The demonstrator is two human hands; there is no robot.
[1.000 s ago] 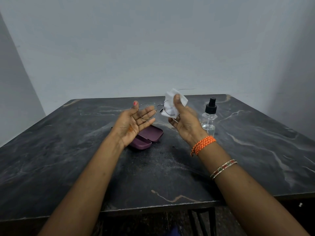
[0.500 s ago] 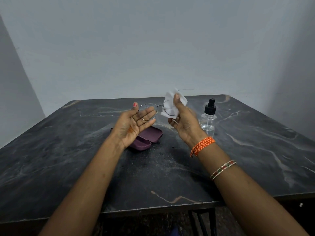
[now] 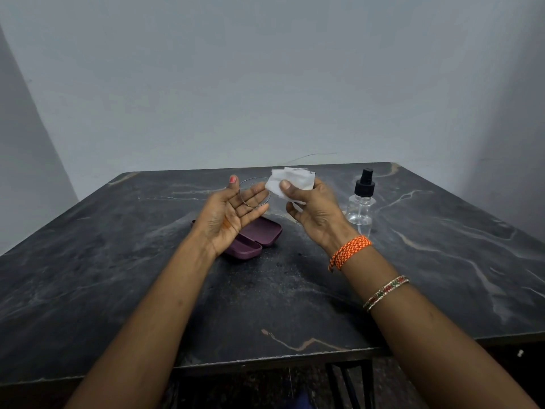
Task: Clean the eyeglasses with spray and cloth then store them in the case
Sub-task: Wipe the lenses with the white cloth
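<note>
Thin wire-framed eyeglasses (image 3: 253, 192) are held up above the table between both hands. My left hand (image 3: 233, 215), palm up, supports the left lens on its fingers with the thumb at the rim. My right hand (image 3: 312, 209) pinches a white cloth (image 3: 290, 181) around the right lens, which the cloth hides. Below my left hand, a maroon case (image 3: 255, 237) lies open on the dark marble table (image 3: 118, 261), partly covered by the hand. A clear spray bottle (image 3: 361, 203) with a black pump top stands to the right of my right hand.
The table's front edge (image 3: 265, 358) runs just below my forearms, with a dark chair or stand frame (image 3: 348, 385) under it. A grey wall rises behind the table's far edge.
The cloth has spread wider over the right lens and my right thumb has shifted across it. The left hand and the glasses have stayed almost in place.
</note>
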